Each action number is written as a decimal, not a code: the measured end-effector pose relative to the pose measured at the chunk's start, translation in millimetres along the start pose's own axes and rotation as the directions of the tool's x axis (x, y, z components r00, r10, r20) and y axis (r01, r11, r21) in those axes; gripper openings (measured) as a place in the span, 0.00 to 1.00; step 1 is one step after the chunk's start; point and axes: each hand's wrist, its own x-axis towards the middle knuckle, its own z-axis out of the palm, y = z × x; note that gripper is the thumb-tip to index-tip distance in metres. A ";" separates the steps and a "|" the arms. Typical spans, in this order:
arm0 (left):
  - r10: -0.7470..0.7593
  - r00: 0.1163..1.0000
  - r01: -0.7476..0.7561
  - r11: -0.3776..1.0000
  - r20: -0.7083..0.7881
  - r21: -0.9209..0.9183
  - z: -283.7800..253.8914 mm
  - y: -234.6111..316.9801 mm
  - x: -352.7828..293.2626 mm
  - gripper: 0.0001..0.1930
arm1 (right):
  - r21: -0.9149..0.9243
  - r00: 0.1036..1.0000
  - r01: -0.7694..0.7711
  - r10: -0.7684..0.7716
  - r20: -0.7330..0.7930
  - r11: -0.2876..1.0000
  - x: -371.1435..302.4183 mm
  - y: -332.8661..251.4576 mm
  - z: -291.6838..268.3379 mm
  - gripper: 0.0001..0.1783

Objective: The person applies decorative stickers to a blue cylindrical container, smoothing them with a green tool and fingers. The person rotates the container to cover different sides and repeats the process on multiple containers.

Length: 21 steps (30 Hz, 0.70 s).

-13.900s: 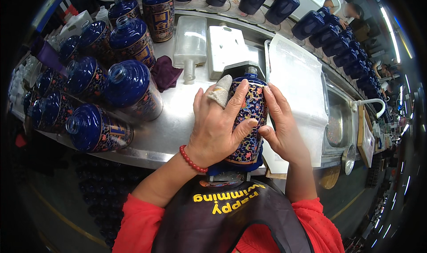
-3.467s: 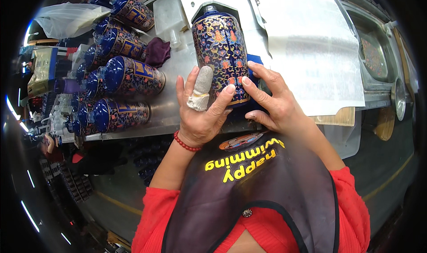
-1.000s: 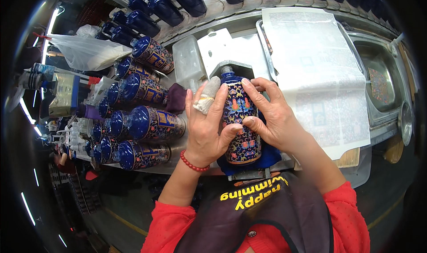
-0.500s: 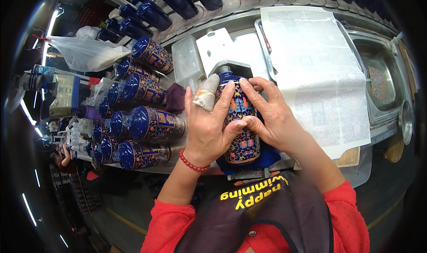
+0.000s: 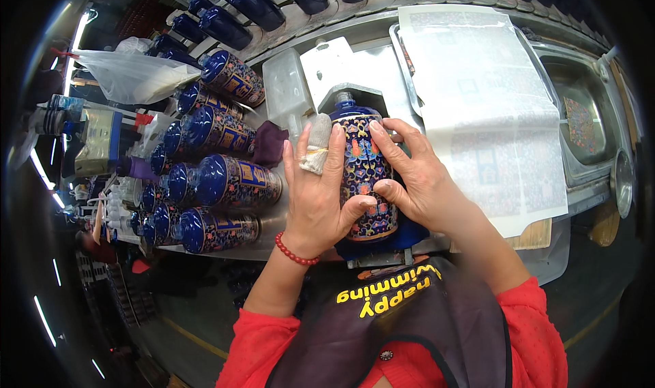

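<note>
A dark blue bottle point(image 5: 368, 163) wrapped in a colourful floral film lies in front of me, neck pointing away, on a blue cloth point(image 5: 413, 234). Along its left side rests my left hand point(image 5: 317, 194), fingers stretched out and thumb touching the film. One of its fingers wears a grey cloth cover point(image 5: 316, 146) tied with a band. From the right, my right hand point(image 5: 419, 173) holds the bottle, with index finger and thumb pressed on the film and the other fingers curled at its side. The bottle's neck meets a grey metal bracket point(image 5: 365, 90).
Several decorated blue bottles point(image 5: 232, 180) lie to the left beside a purple cloth point(image 5: 270, 144). Printed sheets point(image 5: 477, 81) cover a tray at right; a metal basin of water point(image 5: 592, 163) stands beyond. A clear plastic box point(image 5: 285, 81) is behind, and plain blue bottles point(image 5: 256, 6) line a conveyor.
My left thumb and index finger have drawn back left across the bottle, uncovering more of the film. My right hand stays nearly in place. The plain bottles at the back have shifted.
</note>
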 end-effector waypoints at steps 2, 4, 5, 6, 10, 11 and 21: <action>-0.003 1.000 0.003 1.000 -0.001 0.005 -0.6 1.0 -0.2 0.52 | -0.019 1.000 0.002 -0.001 0.013 1.000 -1.3 -0.3 -0.8 0.39; -0.017 1.000 0.017 1.000 -0.005 -0.012 -1.6 3.0 -1.4 0.51 | -0.036 0.999 -0.006 0.007 0.042 0.999 -3.4 -1.2 -2.2 0.41; -0.011 1.000 0.011 1.000 0.000 -0.008 -1.9 4.0 -2.1 0.51 | -0.041 0.999 -0.004 0.005 0.043 0.999 -4.5 -1.7 -2.6 0.40; -0.007 1.000 0.007 1.000 0.006 -0.005 -2.1 5.4 -3.3 0.50 | -0.045 0.999 -0.003 0.005 0.045 0.999 -5.4 -2.3 -2.8 0.40; -0.003 1.000 0.003 1.000 0.016 0.030 -2.8 5.6 -5.6 0.48 | -0.048 0.999 0.010 -0.008 0.040 0.999 -6.1 -2.8 -2.1 0.40; -0.002 1.000 0.002 1.000 0.011 0.031 -3.1 5.0 -5.9 0.48 | -0.037 0.999 0.007 -0.006 0.040 0.999 -6.4 -2.8 -2.3 0.40; 0.004 1.000 -0.004 1.000 0.001 0.005 -6.3 11.1 -14.1 0.41 | -0.037 0.998 -0.007 0.009 0.064 0.999 -17.8 -4.9 -3.0 0.41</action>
